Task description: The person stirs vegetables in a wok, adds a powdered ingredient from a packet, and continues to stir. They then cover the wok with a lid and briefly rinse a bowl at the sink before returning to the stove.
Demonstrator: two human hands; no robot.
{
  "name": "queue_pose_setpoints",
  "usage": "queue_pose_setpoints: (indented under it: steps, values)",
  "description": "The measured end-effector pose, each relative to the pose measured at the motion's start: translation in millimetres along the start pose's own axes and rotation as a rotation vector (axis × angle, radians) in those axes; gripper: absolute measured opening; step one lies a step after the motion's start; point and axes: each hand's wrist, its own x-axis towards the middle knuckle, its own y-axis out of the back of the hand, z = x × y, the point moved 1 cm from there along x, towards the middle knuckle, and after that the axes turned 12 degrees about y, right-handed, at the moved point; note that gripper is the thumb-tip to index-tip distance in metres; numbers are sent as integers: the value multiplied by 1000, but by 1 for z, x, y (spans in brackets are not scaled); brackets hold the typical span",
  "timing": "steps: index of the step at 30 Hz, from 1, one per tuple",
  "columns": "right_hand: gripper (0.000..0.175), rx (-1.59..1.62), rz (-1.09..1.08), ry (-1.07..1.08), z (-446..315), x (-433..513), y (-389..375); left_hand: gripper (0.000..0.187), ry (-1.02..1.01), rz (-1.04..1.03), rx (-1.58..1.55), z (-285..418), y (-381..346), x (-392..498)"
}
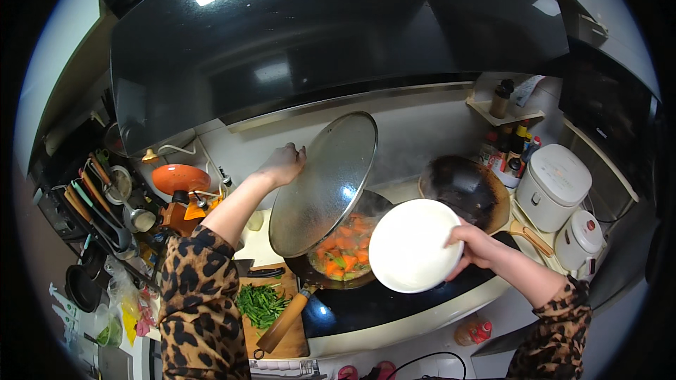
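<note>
My left hand (285, 163) grips a large glass lid (330, 184) from its far side, holding it tilted up over the wok. Beneath it the dark wok (338, 286) stands on the black cooktop (359, 316), its wooden handle (285, 322) angled towards me. Orange chunks that look like carrot (346, 245), with bits of green, sit in the steaming wok. A white bowl (412, 245) is pinched at its right rim by my right hand (472, 250). The bowl is tipped so that its bare inside faces me, just right of the wok's opening.
Chopped greens (262, 303) and a black-handled knife (264, 273) lie on a wooden cutting board (293, 345). A second wok (465, 190) leans at the back right, near a white rice cooker (554, 174). Overhead hangs a black range hood (338, 37). Utensils (95, 195) hang at left.
</note>
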Motion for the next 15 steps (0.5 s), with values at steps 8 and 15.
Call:
queue_pose_setpoints:
  steps: [8,15]
  values:
    - [75,-285,-124,-60,19,136,-61,44,109,-14,53,-22,35,-24]
    - [58,-531,-82,205,44,237,-76,47,219,3,42,-27,37,-38]
